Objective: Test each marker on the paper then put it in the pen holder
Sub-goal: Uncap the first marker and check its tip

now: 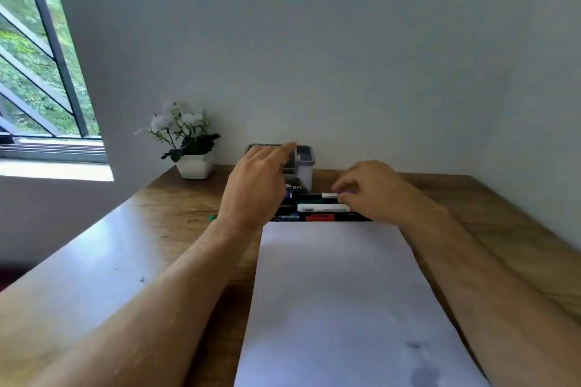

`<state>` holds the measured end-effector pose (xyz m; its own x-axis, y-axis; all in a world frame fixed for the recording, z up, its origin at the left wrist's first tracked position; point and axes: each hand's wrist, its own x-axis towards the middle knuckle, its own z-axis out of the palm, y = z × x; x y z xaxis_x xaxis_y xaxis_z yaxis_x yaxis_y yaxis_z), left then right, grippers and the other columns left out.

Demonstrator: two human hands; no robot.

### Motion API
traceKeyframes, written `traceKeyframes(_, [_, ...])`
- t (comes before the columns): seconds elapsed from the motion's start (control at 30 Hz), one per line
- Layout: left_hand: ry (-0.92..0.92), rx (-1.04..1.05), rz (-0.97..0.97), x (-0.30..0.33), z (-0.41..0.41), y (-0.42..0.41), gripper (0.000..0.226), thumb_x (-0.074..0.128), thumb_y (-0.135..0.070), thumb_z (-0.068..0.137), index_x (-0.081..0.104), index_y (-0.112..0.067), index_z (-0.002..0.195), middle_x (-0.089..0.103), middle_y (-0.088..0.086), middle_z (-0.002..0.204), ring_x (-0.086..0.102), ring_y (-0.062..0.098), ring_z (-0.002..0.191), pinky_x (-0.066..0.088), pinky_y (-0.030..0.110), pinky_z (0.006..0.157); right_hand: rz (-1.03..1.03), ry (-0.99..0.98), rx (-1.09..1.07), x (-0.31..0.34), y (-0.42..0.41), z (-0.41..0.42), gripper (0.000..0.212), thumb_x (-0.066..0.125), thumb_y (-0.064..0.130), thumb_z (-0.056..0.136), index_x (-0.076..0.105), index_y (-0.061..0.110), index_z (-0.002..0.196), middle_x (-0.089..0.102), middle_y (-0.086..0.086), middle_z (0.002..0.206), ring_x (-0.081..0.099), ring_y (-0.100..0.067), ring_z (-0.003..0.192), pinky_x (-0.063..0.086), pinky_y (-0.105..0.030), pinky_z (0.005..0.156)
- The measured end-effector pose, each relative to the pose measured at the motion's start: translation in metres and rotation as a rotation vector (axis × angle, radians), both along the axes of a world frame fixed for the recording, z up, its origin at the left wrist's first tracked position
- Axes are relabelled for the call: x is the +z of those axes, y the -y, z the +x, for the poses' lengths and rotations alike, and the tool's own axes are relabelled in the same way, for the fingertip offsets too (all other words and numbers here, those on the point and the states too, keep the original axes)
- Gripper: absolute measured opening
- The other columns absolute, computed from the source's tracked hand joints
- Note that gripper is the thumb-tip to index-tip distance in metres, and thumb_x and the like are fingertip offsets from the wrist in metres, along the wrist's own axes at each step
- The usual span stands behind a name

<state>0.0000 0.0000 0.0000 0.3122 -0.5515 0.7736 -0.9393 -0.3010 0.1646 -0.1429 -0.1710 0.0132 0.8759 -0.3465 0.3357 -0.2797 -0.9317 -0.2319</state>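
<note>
Both hands (256, 188) (369, 190) reach the markers (323, 207); right fingers pinch one.

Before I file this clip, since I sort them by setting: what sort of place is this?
Probably a home desk or study corner: a wooden desk against a plain wall, a potted plant beside a barred window, and paper with markers laid out.

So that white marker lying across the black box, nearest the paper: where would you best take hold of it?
Probably mid-barrel. The white marker lies flat and crosswise on the black marker box, its long side facing the white paper sheet. Come from above, thumb on the near side, fingers on the far side.
</note>
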Motion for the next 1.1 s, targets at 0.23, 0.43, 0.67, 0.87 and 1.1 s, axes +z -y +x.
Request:
traceKeyframes(0.23, [-0.031, -0.062, 0.094, -0.01, 0.001, 0.01, 0.03, 0.053, -0.015, 0.099, 0.066, -0.018, 0.126, 0.07, 0.0, 0.119, 0.056, 0.018, 0.112, 0.05, 0.034, 0.093, -0.049, -0.11, -0.036, -0.008, 0.005, -0.002, 0.028, 0.066, 0.028, 0.091, 0.073, 0.027, 0.119, 0.069, 0.008, 0.116, 0.058, -0.007, 0.093, 0.045, -0.023, 0.082])
traceKeyframes(0.43, [-0.091, -0.061, 0.065, -0.017, 0.003, 0.011, 0.029, 0.05, -0.018, 0.101, 0.067, -0.022, 0.124, 0.071, -0.003, 0.112, 0.054, 0.013, 0.107, 0.039, 0.021, 0.089, -0.1, -0.107, -0.016, -0.014, 0.007, -0.001, 0.027, 0.066, 0.034, 0.09, 0.074, 0.029, 0.115, 0.068, 0.009, 0.111, 0.058, -0.008, 0.092, 0.052, -0.031, 0.085])
traceKeyframes(0.67, [-0.133, -0.053, 0.016, -0.02, 0.003, 0.013, 0.027, 0.05, -0.02, 0.101, 0.068, -0.023, 0.121, 0.071, -0.006, 0.112, 0.054, 0.008, 0.106, 0.035, 0.015, 0.087, -0.135, -0.065, -0.038, -0.02, 0.002, 0.0, 0.02, 0.065, 0.038, 0.087, 0.075, 0.03, 0.103, 0.064, 0.008, 0.106, 0.053, -0.012, 0.1, 0.052, -0.04, 0.09])
traceKeyframes(0.87, [-0.183, -0.054, -0.008, -0.02, -0.003, 0.01, 0.028, 0.051, -0.02, 0.1, 0.068, -0.023, 0.123, 0.069, -0.004, 0.113, 0.053, 0.009, 0.109, 0.037, 0.016, 0.089, -0.137, -0.014, -0.05, -0.015, -0.003, -0.004, 0.017, 0.067, 0.038, 0.088, 0.074, 0.03, 0.1, 0.059, 0.008, 0.107, 0.048, -0.012, 0.104, 0.048, -0.036, 0.09])
traceKeyframes(1.1, [-0.255, -0.111, -0.109, -0.016, -0.017, 0.004, 0.057, 0.046, 0.003, 0.092, 0.047, -0.023, 0.142, 0.056, -0.005, 0.129, 0.044, 0.009, 0.119, 0.034, 0.018, 0.096, -0.122, 0.146, -0.067, -0.004, -0.012, -0.007, 0.02, 0.069, 0.04, 0.087, 0.07, 0.027, 0.102, 0.043, 0.007, 0.096, 0.038, -0.012, 0.098, 0.041, -0.027, 0.076])
